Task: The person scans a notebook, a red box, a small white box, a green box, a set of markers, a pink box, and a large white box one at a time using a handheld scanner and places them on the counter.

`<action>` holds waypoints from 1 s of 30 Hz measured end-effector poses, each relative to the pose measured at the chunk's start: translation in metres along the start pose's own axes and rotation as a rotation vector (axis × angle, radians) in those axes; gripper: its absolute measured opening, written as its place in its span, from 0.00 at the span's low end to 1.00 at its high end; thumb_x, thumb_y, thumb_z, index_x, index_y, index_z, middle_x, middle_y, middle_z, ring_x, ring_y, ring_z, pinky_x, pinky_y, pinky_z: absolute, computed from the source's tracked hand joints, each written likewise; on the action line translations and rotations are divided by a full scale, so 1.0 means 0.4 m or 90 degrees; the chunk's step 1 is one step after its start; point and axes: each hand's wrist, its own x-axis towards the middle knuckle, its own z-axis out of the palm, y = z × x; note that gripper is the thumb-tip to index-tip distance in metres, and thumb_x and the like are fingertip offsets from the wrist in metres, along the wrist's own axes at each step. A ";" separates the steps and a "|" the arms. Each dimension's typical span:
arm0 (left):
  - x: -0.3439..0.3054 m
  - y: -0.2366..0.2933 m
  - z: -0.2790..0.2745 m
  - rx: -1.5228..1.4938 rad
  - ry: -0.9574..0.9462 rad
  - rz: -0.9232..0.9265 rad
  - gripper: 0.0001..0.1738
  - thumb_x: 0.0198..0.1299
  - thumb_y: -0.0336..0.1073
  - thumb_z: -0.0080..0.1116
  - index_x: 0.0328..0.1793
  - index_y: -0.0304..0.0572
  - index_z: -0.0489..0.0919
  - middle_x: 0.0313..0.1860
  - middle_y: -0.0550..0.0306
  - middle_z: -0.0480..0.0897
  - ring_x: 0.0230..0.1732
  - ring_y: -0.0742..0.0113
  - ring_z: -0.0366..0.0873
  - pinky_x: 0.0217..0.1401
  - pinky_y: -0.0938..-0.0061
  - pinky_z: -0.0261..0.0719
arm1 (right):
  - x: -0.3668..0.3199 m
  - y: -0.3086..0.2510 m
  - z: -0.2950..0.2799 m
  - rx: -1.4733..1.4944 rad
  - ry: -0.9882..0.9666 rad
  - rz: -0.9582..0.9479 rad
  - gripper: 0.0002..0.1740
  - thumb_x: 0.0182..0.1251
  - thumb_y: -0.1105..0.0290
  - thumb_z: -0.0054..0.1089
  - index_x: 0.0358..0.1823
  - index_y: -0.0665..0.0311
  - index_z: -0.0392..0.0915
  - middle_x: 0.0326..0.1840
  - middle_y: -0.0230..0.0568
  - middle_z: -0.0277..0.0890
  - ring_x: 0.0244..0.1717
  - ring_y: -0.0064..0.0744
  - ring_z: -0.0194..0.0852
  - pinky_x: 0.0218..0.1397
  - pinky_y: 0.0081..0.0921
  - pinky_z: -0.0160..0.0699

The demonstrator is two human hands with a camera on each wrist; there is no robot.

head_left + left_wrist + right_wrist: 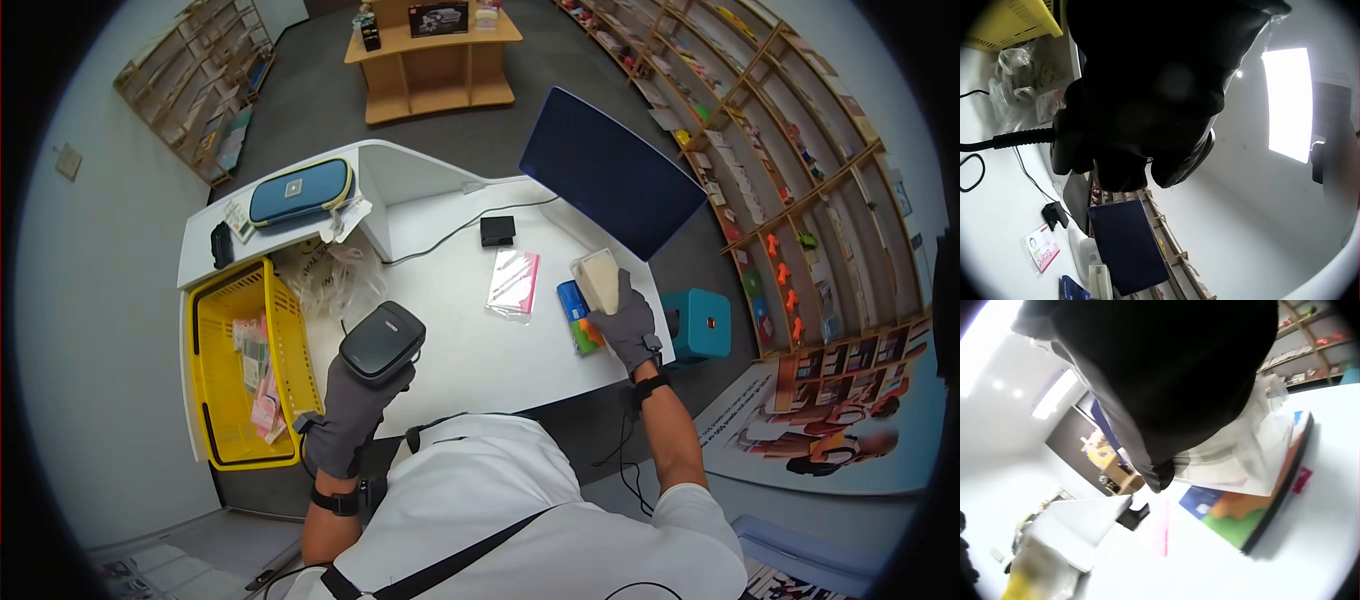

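Note:
My gloved left hand grips a black corded scanner with a rounded head, held over the near left of the white desk. Its cord shows in the left wrist view, where the dark glove hides most of the scanner. At the desk's right side my gloved right hand holds a clear plastic box with cream-coloured contents. Just left of that box lies a blue, green and orange pack, which the box overlaps in the right wrist view. A pink-and-white packet lies mid-desk.
A yellow basket with several packaged items stands at the left, beside a crumpled plastic bag. Behind are a small black box, a cable and a tilted monitor. A blue case rests on the raised ledge.

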 end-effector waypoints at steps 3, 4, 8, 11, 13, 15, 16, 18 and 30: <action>0.000 -0.005 0.007 0.002 -0.007 0.014 0.15 0.61 0.37 0.80 0.48 0.39 0.88 0.29 0.61 0.89 0.28 0.76 0.84 0.33 0.76 0.81 | 0.001 -0.075 0.017 0.219 0.067 -0.219 0.62 0.56 0.53 0.77 0.90 0.64 0.55 0.66 0.64 0.83 0.64 0.52 0.87 0.66 0.43 0.88; 0.006 -0.001 0.011 0.008 -0.028 0.001 0.15 0.61 0.38 0.80 0.47 0.40 0.87 0.28 0.62 0.88 0.27 0.77 0.83 0.32 0.76 0.80 | 0.002 -0.101 0.014 0.219 0.066 -0.230 0.62 0.56 0.53 0.77 0.90 0.64 0.55 0.66 0.64 0.83 0.64 0.52 0.87 0.66 0.43 0.88; 0.013 0.026 0.017 0.018 -0.052 0.013 0.15 0.61 0.42 0.80 0.45 0.41 0.87 0.26 0.63 0.88 0.26 0.78 0.82 0.31 0.77 0.80 | -0.035 -0.209 -0.009 0.765 -0.257 -0.154 0.56 0.70 0.49 0.71 0.91 0.65 0.53 0.76 0.60 0.78 0.67 0.54 0.85 0.71 0.47 0.85; 0.012 0.038 0.017 0.026 -0.043 0.028 0.16 0.62 0.43 0.80 0.44 0.41 0.87 0.26 0.63 0.88 0.26 0.78 0.82 0.31 0.77 0.80 | -0.057 -0.245 0.006 1.135 -0.574 -0.175 0.57 0.77 0.38 0.62 0.93 0.65 0.50 0.86 0.58 0.67 0.79 0.56 0.76 0.81 0.53 0.77; 0.006 0.042 0.011 0.051 -0.041 0.028 0.16 0.62 0.44 0.79 0.44 0.42 0.87 0.27 0.63 0.88 0.26 0.78 0.83 0.31 0.77 0.80 | -0.061 -0.296 0.026 1.150 -0.593 -0.203 0.59 0.76 0.31 0.57 0.93 0.65 0.49 0.87 0.59 0.63 0.81 0.58 0.73 0.82 0.55 0.75; 0.001 0.045 0.004 0.044 -0.032 0.027 0.16 0.62 0.44 0.79 0.45 0.42 0.87 0.27 0.63 0.88 0.26 0.78 0.83 0.32 0.77 0.80 | -0.075 -0.345 0.049 1.195 -0.606 -0.245 0.65 0.74 0.18 0.46 0.93 0.64 0.47 0.91 0.62 0.56 0.86 0.60 0.66 0.85 0.58 0.72; -0.002 0.045 0.001 0.035 -0.032 0.026 0.16 0.63 0.44 0.79 0.45 0.42 0.87 0.27 0.63 0.89 0.27 0.78 0.83 0.32 0.77 0.80 | -0.081 -0.361 0.053 1.198 -0.611 -0.244 0.65 0.74 0.18 0.46 0.93 0.64 0.47 0.91 0.62 0.56 0.86 0.60 0.66 0.85 0.58 0.72; -0.008 0.041 -0.005 0.026 -0.033 0.021 0.16 0.63 0.44 0.79 0.45 0.42 0.87 0.28 0.63 0.89 0.27 0.78 0.83 0.32 0.77 0.80 | -0.087 -0.383 0.049 1.205 -0.624 -0.271 0.66 0.73 0.17 0.44 0.93 0.63 0.46 0.92 0.62 0.55 0.86 0.59 0.65 0.86 0.58 0.70; -0.012 0.061 0.002 0.013 -0.036 -0.031 0.15 0.62 0.43 0.78 0.44 0.41 0.87 0.29 0.64 0.89 0.29 0.78 0.84 0.34 0.78 0.81 | -0.048 -0.406 0.077 1.266 -0.605 -0.251 0.60 0.73 0.21 0.53 0.92 0.56 0.54 0.86 0.53 0.65 0.81 0.55 0.72 0.81 0.59 0.77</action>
